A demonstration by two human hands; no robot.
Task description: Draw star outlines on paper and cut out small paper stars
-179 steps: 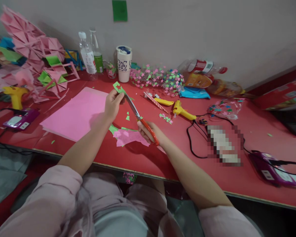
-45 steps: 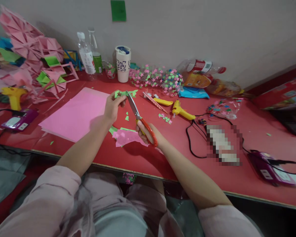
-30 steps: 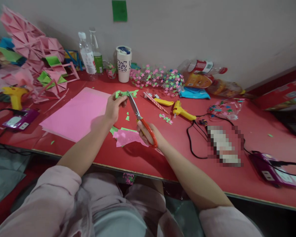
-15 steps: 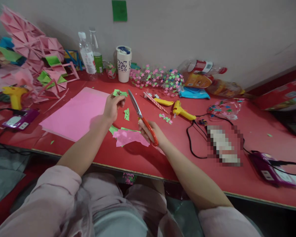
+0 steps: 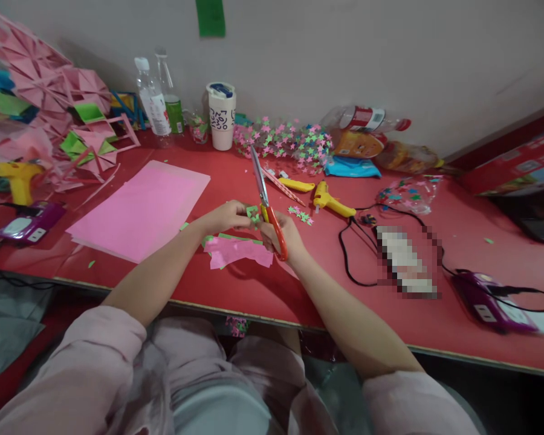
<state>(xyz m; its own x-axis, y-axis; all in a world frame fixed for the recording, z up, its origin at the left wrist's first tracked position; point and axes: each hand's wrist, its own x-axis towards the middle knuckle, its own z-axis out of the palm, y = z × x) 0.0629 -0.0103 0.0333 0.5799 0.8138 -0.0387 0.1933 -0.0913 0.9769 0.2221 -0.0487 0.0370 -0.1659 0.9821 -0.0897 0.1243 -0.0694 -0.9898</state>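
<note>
My left hand (image 5: 230, 216) pinches a small green paper scrap (image 5: 252, 214) with cut-out gaps, right beside my right hand (image 5: 283, 234). The fingers of my right hand are wrapped round the red-orange handles of a pair of scissors (image 5: 261, 181). Its blades point away from me and look closed or nearly so. Below the hands, a torn-edged pink paper strip (image 5: 240, 252) lies over green paper on the red table. Several small green and pink paper stars (image 5: 301, 214) lie to the right of the scissors.
Pink paper sheets (image 5: 140, 208) lie at left, near a pink folded-paper model (image 5: 40, 72). Bottles and a white cup (image 5: 222, 118) stand at the back beside a heap of stars (image 5: 285, 144). At right are a yellow glue gun (image 5: 333, 202), its cord and a purple power strip (image 5: 492, 305).
My left hand has moved right and closer to me, up to the right hand. The green scrap lying between the hands is gone from its spot. The scissors have turned more upright.
</note>
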